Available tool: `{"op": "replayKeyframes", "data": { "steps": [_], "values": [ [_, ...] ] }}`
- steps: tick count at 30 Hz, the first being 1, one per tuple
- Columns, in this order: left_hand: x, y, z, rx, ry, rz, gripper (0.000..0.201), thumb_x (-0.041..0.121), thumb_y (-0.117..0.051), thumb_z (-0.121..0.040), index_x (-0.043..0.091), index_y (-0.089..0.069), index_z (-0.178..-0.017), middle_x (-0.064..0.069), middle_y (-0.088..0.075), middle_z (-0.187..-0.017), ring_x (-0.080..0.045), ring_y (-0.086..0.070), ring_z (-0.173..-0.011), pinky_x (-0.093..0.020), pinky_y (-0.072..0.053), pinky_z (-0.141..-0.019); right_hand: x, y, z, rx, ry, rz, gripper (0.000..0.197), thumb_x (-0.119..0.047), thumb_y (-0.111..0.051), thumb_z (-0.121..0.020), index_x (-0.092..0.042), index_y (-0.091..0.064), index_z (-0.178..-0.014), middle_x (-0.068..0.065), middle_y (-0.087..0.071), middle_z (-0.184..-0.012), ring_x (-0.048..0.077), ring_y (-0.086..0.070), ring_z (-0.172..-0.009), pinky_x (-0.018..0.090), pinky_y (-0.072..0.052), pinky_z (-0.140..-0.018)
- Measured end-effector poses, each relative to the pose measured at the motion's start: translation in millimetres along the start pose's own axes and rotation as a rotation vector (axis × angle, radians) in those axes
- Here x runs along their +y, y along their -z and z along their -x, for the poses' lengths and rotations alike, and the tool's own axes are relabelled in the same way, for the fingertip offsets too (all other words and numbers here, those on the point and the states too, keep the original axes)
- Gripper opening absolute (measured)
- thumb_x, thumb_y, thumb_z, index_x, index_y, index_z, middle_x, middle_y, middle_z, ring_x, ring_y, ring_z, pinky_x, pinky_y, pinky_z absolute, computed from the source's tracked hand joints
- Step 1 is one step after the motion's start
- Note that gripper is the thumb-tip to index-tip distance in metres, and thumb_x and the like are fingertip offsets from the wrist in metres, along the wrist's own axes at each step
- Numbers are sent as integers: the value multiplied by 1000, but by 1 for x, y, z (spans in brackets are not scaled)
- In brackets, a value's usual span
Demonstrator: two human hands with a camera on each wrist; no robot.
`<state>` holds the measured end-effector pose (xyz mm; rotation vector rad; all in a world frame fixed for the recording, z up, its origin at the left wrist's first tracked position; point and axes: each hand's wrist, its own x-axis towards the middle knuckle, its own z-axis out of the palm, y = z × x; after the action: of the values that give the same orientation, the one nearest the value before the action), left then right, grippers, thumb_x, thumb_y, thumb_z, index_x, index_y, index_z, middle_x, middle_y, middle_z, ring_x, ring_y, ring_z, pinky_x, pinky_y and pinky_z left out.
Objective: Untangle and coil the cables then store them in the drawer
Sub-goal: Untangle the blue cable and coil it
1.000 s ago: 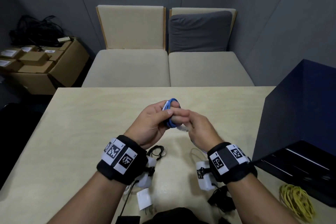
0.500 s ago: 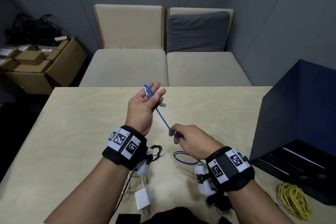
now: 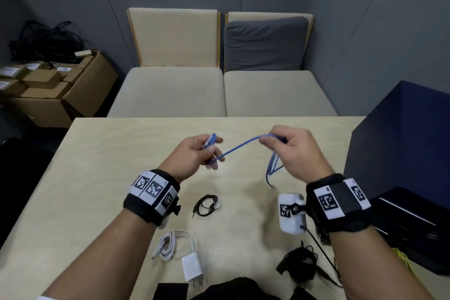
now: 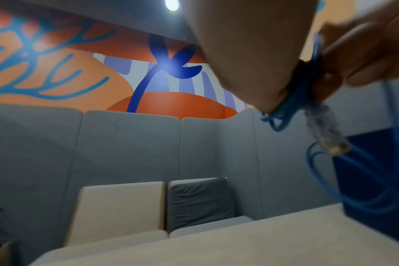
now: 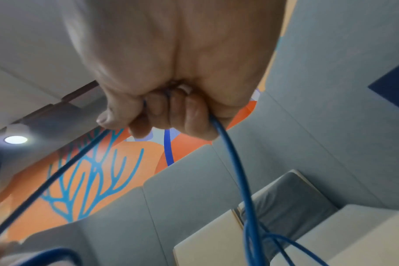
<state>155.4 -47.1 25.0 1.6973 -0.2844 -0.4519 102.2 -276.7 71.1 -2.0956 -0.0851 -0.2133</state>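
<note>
Blue cable [image 3: 239, 147]: held above the table [image 3: 102, 178], strung between both hands. Left hand [image 3: 192, 153] pinches small loops and the clear plug; right hand [image 3: 295, 147] is fisted round it, slack hanging below. Drawer [image 3: 401, 221]: open, right of right wrist.

Grey padded walls [image 3: 365, 19] are noted behind two beige seats [image 3: 170, 90], a grey cushion [image 3: 265, 44] on one, cardboard boxes [image 3: 73, 95] left, a mural [image 4: 80, 72] above.
</note>
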Motion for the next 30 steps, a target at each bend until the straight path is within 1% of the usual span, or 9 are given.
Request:
{"op": "replayKeyframes", "data": {
  "steps": [4, 8, 12, 15, 18, 20, 22, 25, 30],
  "values": [
    [14, -25, 16, -275, 45, 250, 43, 35, -34, -94, 1, -59, -102, -5, -58, -60, -14, -42, -46, -27, -44, -60, 6, 1, -19, 138, -37, 12, 27, -23, -65, -90, -19, -54, -66, -7, -33, -56, 6, -29, -54, 21, -26, -51],
    [29, -35, 25, -334, -18, 463, 23, 20, -41, -92, 2, -56, -96, 0, -48, -54, -8, -31, -44, -29, -33, -58, 21, -14, -20, 186, -73, 8, 30, -28, -60, -94, -13, -55, -69, -5, -35, -57, 8, -30, -54, 24, -27, -52],
    [35, -38, 28, -373, 9, 598, 13, 11, -44, -88, 4, -54, -92, 3, -43, -50, -6, -28, -42, -21, -37, -53, 31, -33, -12, 144, -107, 36, 39, -35, -53, -97, -5, -54, -73, 2, -38, -59, 12, -30, -57, 28, -28, -54],
    [35, -39, 27, -330, -36, 778, 13, 10, -56, -85, 2, -55, -95, 3, -46, -51, -5, -32, -41, -20, -41, -53, 33, -43, -7, 88, -140, 57, 39, -35, -49, -99, -7, -55, -72, -5, -39, -55, 9, -32, -53, 24, -29, -54],
    [35, -36, 18, -296, -106, 911, 52, 20, -75, -72, -4, -54, -113, -3, -59, -69, -9, -48, -52, -23, -47, -63, 35, -56, 2, 28, -202, 43, 35, -31, -47, -99, -19, -52, -67, -5, -42, -56, 7, -36, -53, 28, -32, -56],
    [40, -31, 13, -232, -126, 994, 63, 17, -79, -65, -8, -53, -117, -9, -65, -82, -14, -59, -64, -24, -51, -69, 35, -65, 12, -28, -200, 39, 30, -28, -48, -99, -23, -52, -69, -2, -48, -61, 13, -41, -57, 32, -33, -58],
    [44, -28, 6, -126, -133, 1050, 54, 9, -71, -69, -8, -52, -117, -13, -69, -91, -19, -66, -75, -25, -54, -74, 33, -74, 23, -96, -183, 48, 20, -27, -48, -99, -25, -58, -81, 3, -58, -69, 19, -50, -64, 33, -40, -63],
    [45, -24, -1, 67, -156, 957, 36, 5, -43, -87, -5, -50, -120, -13, -71, -105, -22, -70, -94, -28, -54, -87, 25, -86, 36, -206, -139, 72, 16, -28, -48, -98, -21, -60, -91, 6, -60, -72, 21, -53, -70, 35, -42, -69],
    [23, -8, -13, 230, -162, 521, 33, 10, -26, -104, 3, -40, -132, -6, -65, -115, -18, -68, -101, -30, -46, -97, 17, -77, 45, -344, -115, 225, 13, -34, -52, -95, -26, -60, -90, -5, -48, -59, 12, -45, -60, 29, -36, -60]
  ]
}}
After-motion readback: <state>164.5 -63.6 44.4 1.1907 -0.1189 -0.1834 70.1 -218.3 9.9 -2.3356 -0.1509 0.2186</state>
